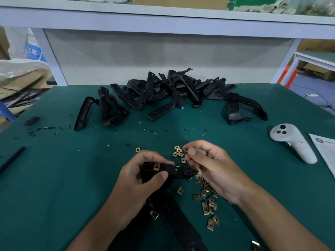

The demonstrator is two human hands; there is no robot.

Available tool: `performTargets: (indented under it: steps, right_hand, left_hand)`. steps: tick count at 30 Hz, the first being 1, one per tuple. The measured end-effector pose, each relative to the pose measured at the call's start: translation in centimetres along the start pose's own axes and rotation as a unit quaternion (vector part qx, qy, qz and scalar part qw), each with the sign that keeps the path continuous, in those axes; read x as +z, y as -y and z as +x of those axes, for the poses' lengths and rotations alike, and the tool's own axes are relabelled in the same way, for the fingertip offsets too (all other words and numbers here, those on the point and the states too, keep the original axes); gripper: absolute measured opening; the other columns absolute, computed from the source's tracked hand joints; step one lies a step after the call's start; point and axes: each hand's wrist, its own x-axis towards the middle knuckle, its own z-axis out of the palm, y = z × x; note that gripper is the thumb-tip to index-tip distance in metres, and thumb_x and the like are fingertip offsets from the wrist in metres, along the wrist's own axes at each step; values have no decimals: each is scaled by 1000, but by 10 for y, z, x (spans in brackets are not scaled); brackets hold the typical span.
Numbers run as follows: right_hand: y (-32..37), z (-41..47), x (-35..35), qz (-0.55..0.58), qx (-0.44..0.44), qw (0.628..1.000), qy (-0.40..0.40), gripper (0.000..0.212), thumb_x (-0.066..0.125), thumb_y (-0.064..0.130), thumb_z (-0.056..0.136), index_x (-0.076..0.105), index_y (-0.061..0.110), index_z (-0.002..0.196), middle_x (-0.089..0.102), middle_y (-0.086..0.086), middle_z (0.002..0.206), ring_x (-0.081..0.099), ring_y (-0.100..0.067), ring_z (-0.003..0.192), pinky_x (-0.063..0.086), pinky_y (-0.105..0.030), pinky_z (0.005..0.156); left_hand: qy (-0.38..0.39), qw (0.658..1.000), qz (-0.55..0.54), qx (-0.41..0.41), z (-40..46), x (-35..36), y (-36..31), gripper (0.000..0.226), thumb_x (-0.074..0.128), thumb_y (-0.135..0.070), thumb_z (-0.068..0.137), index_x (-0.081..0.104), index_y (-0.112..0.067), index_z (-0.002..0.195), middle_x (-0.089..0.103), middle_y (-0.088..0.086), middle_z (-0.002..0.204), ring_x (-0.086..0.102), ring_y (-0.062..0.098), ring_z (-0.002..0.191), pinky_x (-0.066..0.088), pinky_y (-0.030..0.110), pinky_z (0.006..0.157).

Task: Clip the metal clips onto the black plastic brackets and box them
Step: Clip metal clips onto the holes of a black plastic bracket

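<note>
My left hand (pixel 143 178) grips a black plastic bracket (pixel 176 172) near the table's front middle; a brass-coloured metal clip (pixel 156 167) sits on the bracket's upper end. The bracket's long arm (pixel 181 223) runs down toward the frame's bottom edge. My right hand (pixel 212 165) hovers just right of the bracket with fingers curled; whether it pinches a clip is hidden. Loose metal clips (pixel 208 200) lie scattered under and around my right hand, with a few more (pixel 178 151) above the bracket. A pile of black brackets (pixel 163 93) lies at the table's far side.
A white handheld controller (pixel 291 142) lies at the right, beside a printed paper sheet (pixel 324 151). A black rod (pixel 12 160) lies at the left edge. Black plastic crumbs (pixel 41 129) dot the green table (pixel 72 178). A white shelf frame (pixel 163 20) stands behind.
</note>
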Motion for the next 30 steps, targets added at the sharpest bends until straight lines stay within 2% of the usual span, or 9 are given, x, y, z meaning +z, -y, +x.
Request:
performTargets:
  steps: [2,5,8,10,15,18,20,24,30]
  right_hand:
    - [-1,0,0,-3,4,1000,-3,22,78,30,76,79,18,94,71,2,80,63,-4,70,50,-16,62]
    - [-1,0,1,-26,0,1000,3,30,78,21,78,71,10,105,68,9,71,61,-1,64,49,-16,62]
    - [0,-1,1,-40,-2,999,3,17,75,27,81,73,17,95,69,6,78,62,-4,72,50,-17,65]
    - [-1,-1,2,-58,-5,998,-3,14,73,36,81,75,24,87,66,7,80,59,-5,77,49,-21,67]
    - [-5,-2,1,-109,-18,994,7,22,68,35,87,77,27,106,59,17,70,55,0,73,46,-22,72]
    - [-3,-3,1,-127,-12,992,15,22,70,36,83,78,29,102,69,17,80,59,4,74,48,-18,70]
    - [-2,-3,1,-113,-7,993,16,22,73,34,80,78,26,100,75,10,90,63,4,77,48,-15,66]
    - [-2,-3,0,-83,1,996,23,22,77,28,79,75,23,100,78,-5,99,68,-6,86,49,-16,64]
    - [-2,-4,2,-93,15,995,29,23,67,28,88,78,29,108,78,0,103,67,-4,91,51,-17,69]
  left_hand:
    - [14,999,36,9,-1,2,0,15,77,-19,78,69,-25,89,76,4,106,71,12,93,54,18,75]
    - [37,998,58,7,-2,2,2,22,81,-28,71,67,-27,87,76,1,104,71,12,91,54,21,75]
    - [41,997,72,3,-1,2,6,36,92,-27,58,69,-31,86,76,1,102,71,13,91,54,21,78]
    - [38,997,71,4,0,2,8,38,94,-28,56,69,-31,84,76,1,100,71,13,91,54,21,78]
    - [30,995,90,35,0,1,7,33,90,-27,63,66,-31,86,76,1,98,70,11,88,53,18,76]
    - [27,994,95,40,-1,2,5,33,88,-25,64,64,-29,86,75,2,98,70,11,84,54,19,73]
    - [27,995,91,40,-2,3,3,33,88,-24,64,64,-30,85,75,1,97,70,11,83,54,19,72]
    - [23,995,86,45,-2,3,2,35,91,-26,60,64,-32,82,75,1,96,70,9,83,54,18,72]
    - [13,993,100,58,0,2,5,35,91,-28,61,63,-33,83,75,-1,96,70,7,85,52,16,75]
